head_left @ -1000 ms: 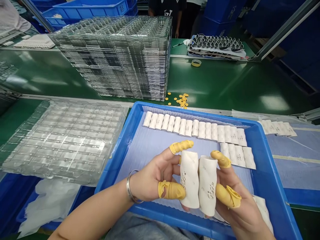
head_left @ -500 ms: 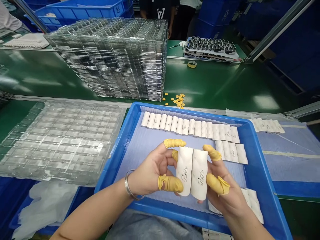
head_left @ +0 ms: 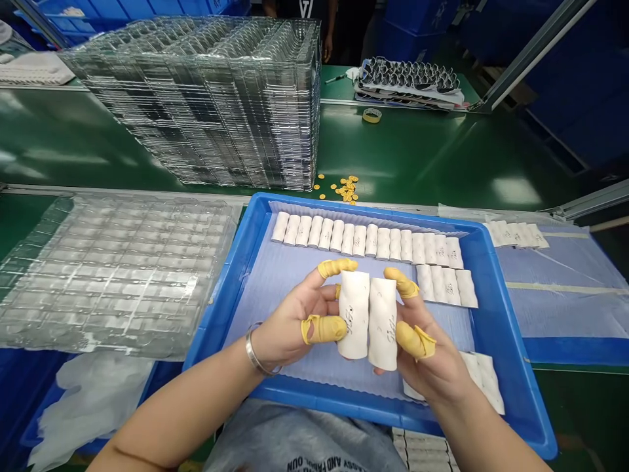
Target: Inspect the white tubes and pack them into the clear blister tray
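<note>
Two white tubes (head_left: 354, 314) sit upright side by side, touching, held above the tray. They are short soft-looking cylinders with a matte, slightly creased surface and black script-like marks on the front; the marks can't be read. The left hand (head_left: 295, 321) is closed around the left tube and the right hand (head_left: 432, 357) around the right one, both gripping with curled fingers. Yellow rubber finger cots (head_left: 322, 329) cover several fingers, and a metal bangle (head_left: 255, 354) circles the left wrist. Below the hands is a blue plastic tray (head_left: 344, 204) lined with a pale blue sheet (head_left: 265, 282). A long row of matching tubes (head_left: 363, 239) lies along its far side, with a short row (head_left: 445, 286) just below its right end. Left of the tray is a flat clear blister tray (head_left: 118, 275); beyond it stands a tall stack of clear blister trays (head_left: 196, 98). Small gold discs (head_left: 344, 188) lie scattered on the green workbench (head_left: 417, 157), near a roll of tape (head_left: 372, 115). The person's gray shirt (head_left: 299, 442) has upside-down print, mostly unreadable.
</note>
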### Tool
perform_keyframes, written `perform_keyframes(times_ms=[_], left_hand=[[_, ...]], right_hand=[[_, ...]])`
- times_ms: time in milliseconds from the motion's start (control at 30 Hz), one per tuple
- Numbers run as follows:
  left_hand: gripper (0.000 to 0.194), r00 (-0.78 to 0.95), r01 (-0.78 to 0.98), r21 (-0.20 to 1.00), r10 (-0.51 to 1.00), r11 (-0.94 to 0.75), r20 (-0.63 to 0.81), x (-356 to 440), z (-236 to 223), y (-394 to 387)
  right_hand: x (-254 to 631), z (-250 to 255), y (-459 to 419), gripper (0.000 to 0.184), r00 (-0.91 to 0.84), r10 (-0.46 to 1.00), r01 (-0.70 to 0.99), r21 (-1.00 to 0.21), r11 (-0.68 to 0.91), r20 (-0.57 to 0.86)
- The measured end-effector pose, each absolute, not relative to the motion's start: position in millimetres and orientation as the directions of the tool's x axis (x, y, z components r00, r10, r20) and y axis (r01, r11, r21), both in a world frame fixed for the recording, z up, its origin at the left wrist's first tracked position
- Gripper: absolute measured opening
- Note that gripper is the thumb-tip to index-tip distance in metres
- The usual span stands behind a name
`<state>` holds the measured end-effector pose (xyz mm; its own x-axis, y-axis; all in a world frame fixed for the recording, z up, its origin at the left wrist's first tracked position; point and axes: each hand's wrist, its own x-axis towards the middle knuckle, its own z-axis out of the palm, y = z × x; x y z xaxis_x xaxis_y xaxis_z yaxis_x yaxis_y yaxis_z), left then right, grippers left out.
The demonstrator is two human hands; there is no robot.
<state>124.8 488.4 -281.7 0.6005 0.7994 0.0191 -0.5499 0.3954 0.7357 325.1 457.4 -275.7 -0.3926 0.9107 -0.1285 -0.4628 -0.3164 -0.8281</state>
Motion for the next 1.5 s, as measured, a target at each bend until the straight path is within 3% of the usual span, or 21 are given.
perform_keyframes(times_ms=[133,333,667,900,1033,1233,1400,1500], left_hand=[[0.066,0.562,-0.562,0.74,0.827,0.37,0.014,124,-285,490],[0.052,0.567,-0.589,0.748,0.815,0.305,0.114,123,-289,492],[0.065,0.571,-0.57,0.796,0.796,0.205,0.204,124,-293,492],[0.067,0.6,-0.54,0.804,0.783,0.249,0.161,125,-291,492],[0.068,0.63,-0.499,0.821,0.767,0.278,0.123,125,-291,490],[0.064,0.665,-0.454,0.859,0.732,0.236,0.15,123,-293,489],[0.063,0.685,-0.479,0.835,0.71,0.271,0.163,123,-294,488],[0.063,0.678,-0.516,0.813,0.709,0.27,0.195,123,-293,489]], right_hand=[[326,-277,460,0.051,-0.392,0.917,-0.44,-0.861,-0.256,-0.073],[325,-276,464,0.043,-0.406,0.914,-0.485,-0.851,-0.199,0.017],[325,-278,463,0.049,-0.396,0.916,-0.452,-0.882,-0.136,0.062],[324,-282,465,0.058,-0.398,0.912,-0.485,-0.867,-0.115,0.102],[331,-277,463,0.054,-0.335,0.938,-0.506,-0.857,-0.095,0.094],[342,-269,456,0.051,-0.507,0.855,-0.483,-0.857,-0.179,0.107],[338,-272,463,0.051,-0.327,0.938,-0.523,-0.849,-0.082,0.111],[332,-277,465,0.052,-0.337,0.934,-0.498,-0.865,-0.068,0.12]])
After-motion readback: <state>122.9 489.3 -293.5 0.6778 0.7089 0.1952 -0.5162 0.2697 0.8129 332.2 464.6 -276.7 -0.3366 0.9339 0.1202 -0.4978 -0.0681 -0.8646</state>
